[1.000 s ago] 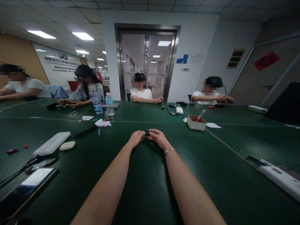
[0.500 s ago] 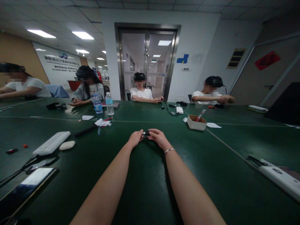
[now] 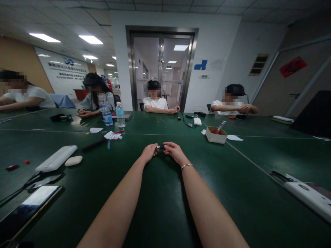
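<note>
Both my arms stretch forward over the dark green table (image 3: 165, 193). Between my fingertips is a small black piece with a shiny silver end (image 3: 160, 147); it is too small to tell its kind. My left hand (image 3: 148, 153) pinches the silver end at its left. The black part is gripped by my right hand (image 3: 174, 151), which has a metal bracelet (image 3: 186, 166) on its wrist. The fingers hide part of the piece on both sides.
A phone (image 3: 31, 205), a white pouch-like case (image 3: 57, 157) and a white oval thing (image 3: 73, 161) lie left. A small open box (image 3: 216, 136) stands ahead right, a white power strip (image 3: 309, 193) near right. Two bottles (image 3: 120, 115) and several seated people are across.
The whole view has shifted very slightly. My hands and the small piece between them look almost the same.
</note>
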`<state>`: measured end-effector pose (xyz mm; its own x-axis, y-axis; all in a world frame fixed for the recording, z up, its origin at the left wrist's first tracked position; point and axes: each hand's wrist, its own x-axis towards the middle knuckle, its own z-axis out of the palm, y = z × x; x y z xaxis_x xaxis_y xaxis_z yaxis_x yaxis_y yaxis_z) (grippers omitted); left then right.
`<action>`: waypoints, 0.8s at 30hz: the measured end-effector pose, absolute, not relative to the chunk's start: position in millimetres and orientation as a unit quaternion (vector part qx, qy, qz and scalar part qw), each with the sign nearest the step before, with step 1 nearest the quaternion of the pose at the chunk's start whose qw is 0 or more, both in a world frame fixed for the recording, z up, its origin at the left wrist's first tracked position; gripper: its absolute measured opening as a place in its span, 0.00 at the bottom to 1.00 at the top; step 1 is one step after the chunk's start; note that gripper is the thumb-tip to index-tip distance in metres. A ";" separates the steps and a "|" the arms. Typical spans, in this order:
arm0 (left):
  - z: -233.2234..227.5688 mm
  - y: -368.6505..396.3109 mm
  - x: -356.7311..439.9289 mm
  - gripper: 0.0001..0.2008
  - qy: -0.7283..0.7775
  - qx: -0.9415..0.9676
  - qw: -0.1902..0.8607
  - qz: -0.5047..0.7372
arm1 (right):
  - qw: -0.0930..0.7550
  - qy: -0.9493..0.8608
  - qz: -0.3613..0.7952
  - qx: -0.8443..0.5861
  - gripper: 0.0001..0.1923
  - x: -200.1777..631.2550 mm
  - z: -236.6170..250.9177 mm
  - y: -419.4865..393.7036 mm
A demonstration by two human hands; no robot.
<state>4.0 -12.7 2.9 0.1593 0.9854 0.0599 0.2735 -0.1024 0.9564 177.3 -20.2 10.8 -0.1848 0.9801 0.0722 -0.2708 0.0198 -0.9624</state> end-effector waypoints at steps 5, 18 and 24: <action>3.1 -12.6 5.7 0.16 0.508 0.619 0.437 0.409 | 0.521 -0.486 0.599 -0.365 0.11 177.8 11.7 -21.1; 13.6 -24.2 4.6 0.10 0.444 0.625 0.432 0.475 | 0.498 -0.491 0.587 -0.407 0.10 173.8 18.4 -24.8; 19.7 -30.4 6.0 0.10 0.405 0.635 0.446 0.483 | 0.497 -0.495 0.584 -0.408 0.09 172.4 18.3 -24.5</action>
